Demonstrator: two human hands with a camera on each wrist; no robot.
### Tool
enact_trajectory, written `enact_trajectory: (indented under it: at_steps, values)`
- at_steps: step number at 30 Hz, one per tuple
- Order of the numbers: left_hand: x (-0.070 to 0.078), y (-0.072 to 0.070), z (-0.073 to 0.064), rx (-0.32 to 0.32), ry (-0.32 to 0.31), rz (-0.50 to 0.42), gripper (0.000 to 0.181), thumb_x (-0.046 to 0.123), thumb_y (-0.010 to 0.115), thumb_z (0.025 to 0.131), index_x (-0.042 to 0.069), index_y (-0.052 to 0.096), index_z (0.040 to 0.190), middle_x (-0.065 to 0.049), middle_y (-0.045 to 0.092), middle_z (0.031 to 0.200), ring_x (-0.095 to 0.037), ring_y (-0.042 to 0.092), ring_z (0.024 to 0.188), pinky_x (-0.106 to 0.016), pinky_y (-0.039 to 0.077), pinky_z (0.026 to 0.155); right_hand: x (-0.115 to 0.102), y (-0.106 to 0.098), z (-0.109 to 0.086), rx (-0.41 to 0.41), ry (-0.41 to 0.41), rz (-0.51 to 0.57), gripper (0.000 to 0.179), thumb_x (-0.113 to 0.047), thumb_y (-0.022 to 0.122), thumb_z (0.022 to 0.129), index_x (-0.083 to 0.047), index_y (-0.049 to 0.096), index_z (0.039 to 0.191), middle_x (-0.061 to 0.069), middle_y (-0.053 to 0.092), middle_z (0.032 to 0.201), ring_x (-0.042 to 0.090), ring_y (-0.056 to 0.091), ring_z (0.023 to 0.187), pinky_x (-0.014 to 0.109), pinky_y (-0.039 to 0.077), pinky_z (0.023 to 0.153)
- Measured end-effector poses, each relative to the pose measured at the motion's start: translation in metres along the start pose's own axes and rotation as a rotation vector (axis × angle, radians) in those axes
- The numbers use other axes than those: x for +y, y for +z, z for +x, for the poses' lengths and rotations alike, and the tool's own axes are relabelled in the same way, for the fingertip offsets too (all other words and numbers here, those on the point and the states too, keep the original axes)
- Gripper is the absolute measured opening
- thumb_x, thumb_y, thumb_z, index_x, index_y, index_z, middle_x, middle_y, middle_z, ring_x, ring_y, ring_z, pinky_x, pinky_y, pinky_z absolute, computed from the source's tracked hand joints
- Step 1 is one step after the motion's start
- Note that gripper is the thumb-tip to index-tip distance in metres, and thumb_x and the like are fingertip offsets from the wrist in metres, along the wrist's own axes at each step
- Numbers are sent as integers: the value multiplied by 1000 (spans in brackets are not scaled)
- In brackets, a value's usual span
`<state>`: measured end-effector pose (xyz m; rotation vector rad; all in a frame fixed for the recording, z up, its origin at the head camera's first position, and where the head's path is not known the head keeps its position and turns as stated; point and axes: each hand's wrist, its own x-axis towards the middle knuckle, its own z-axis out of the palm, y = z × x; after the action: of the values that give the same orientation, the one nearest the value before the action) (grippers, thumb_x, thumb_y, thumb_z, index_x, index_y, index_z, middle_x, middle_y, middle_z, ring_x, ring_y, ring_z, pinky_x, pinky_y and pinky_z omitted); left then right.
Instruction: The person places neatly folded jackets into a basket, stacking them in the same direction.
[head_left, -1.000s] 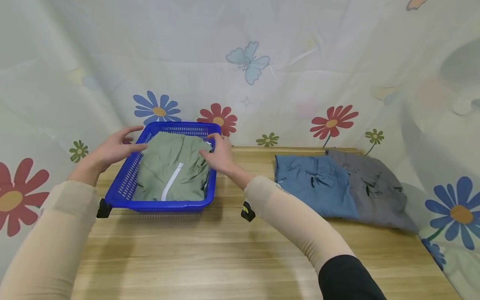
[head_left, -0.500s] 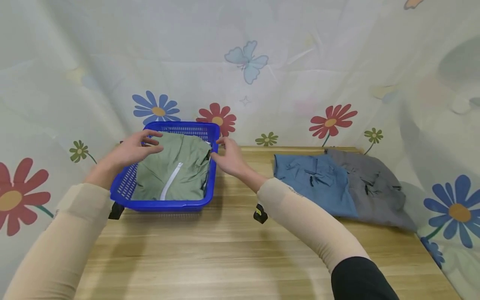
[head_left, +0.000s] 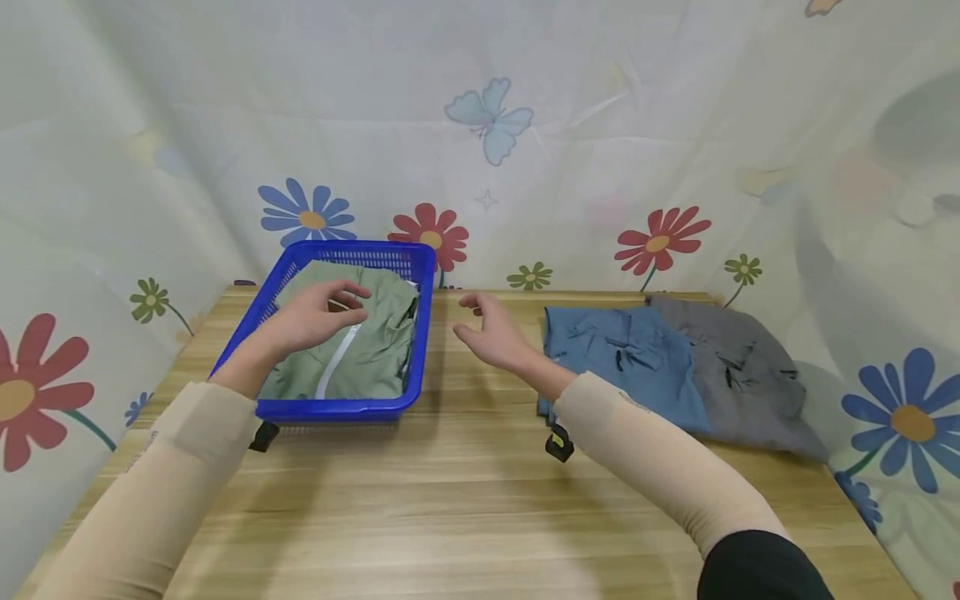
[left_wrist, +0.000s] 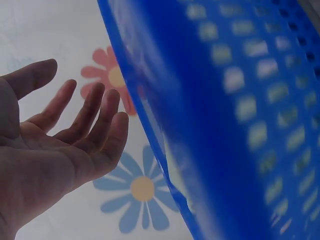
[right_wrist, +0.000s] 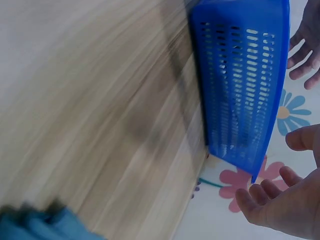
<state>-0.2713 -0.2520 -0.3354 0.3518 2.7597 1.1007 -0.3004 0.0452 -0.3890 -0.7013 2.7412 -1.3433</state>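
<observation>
The green garment (head_left: 386, 358) lies folded inside the blue basket (head_left: 330, 410), its white zip (head_left: 337, 362) slanting up the front. Over it hovers the left hand (head_left: 315, 318), thumb and fingers apart, loosely bent. Beside the basket's right wall, above the wooden table (head_left: 442, 525), hangs the right hand (head_left: 493, 333), its thumb likewise apart from its bent fingers. Farther right, a blue garment (head_left: 645, 375) and a grey garment (head_left: 757, 400) lie touching; behind stands a flower-printed backdrop (head_left: 360, 100)
</observation>
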Motion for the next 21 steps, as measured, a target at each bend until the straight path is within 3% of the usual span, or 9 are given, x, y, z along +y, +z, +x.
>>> enact_trajectory:
  at_steps: [9, 15, 21]
  values:
    - [26, 37, 1, 36, 48, 9, 35, 21, 61, 105, 5, 60, 135, -18, 63, 129, -36, 58, 119, -52, 51, 97, 24, -15, -26, -42, 51, -83, 39, -22, 61, 103, -4, 56, 137, 14, 53, 143, 34, 48, 133, 48, 41, 108]
    - [47, 67, -6, 105, 206, -45, 32, 12, 63, 102, 2, 63, 133, -16, 63, 129, -30, 60, 113, -48, 51, 96, 39, -22, -40, -21, 60, -146, 36, -23, 63, 102, -7, 60, 134, 12, 56, 142, 32, 50, 133, 50, 44, 106]
    - [65, 95, -11, 50, 314, -133, 31, 10, 65, 101, 5, 65, 131, -8, 63, 127, -24, 62, 111, -44, 52, 95, 53, -30, -54, 2, 54, -134, 34, -18, 64, 101, -4, 61, 132, 14, 57, 140, 36, 50, 132, 53, 43, 106]
